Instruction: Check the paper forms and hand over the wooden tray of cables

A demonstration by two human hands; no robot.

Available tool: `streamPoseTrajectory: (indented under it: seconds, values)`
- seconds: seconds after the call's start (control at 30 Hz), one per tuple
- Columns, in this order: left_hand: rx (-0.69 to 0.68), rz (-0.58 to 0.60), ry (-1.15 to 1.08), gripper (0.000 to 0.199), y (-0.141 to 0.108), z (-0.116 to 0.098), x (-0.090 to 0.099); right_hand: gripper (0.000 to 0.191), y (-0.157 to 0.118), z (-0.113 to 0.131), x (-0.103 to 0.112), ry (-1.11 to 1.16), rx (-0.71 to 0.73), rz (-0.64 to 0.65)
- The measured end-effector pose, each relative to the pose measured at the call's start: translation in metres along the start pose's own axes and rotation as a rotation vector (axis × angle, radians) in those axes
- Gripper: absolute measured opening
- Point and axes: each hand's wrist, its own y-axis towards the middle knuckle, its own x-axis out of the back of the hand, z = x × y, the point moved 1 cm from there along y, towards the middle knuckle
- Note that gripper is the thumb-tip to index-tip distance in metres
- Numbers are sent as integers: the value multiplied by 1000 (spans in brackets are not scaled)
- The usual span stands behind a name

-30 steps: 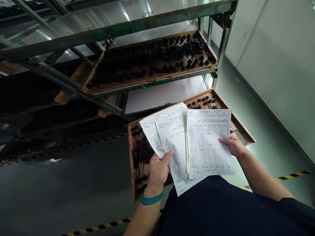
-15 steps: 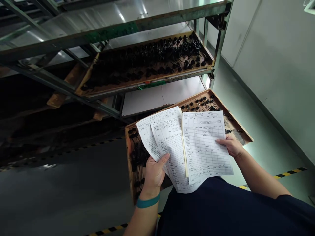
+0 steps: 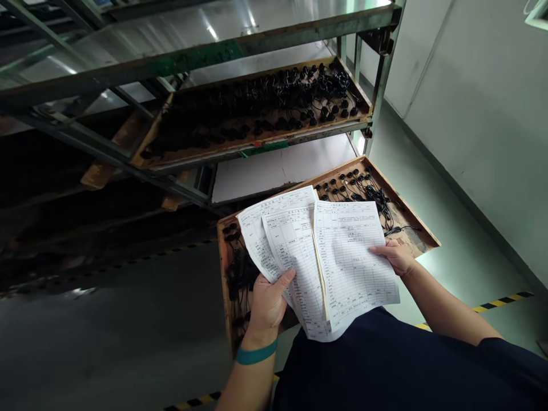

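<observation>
My left hand [image 3: 270, 299] is closed on a fan of printed form sheets [image 3: 291, 245], its thumb lying on top of them. Another printed form [image 3: 355, 262] overlaps their right side, and my right hand [image 3: 396, 257] pinches its right edge between thumb and fingers. A yellowish sheet edge shows between the two groups of paper. Beneath the papers is a wooden tray [image 3: 402, 202] of black corded parts [image 3: 377, 197]; the papers hide its middle. A teal band [image 3: 257, 353] circles my left wrist.
A metal rack [image 3: 299, 28] stands ahead, with a second wooden tray [image 3: 257, 145] full of black corded parts on one shelf. A white wall [image 3: 479, 85] runs along the right. Yellow-black striped tape [image 3: 505, 301] marks the floor.
My right hand and its form have shifted slightly left and down, uncovering more of the black cords in the tray. My left hand has stayed nearly still.
</observation>
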Motion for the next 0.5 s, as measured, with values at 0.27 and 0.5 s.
streamPoseTrajectory:
  seconds: [0.27, 0.5]
  values:
    - [9, -18, 5, 67, -1, -1, 4, 34, 2, 0, -2, 23, -4, 32]
    - [10, -18, 5, 60, -2, -3, 2, 35, 2, 1, -2, 20, -7, 35]
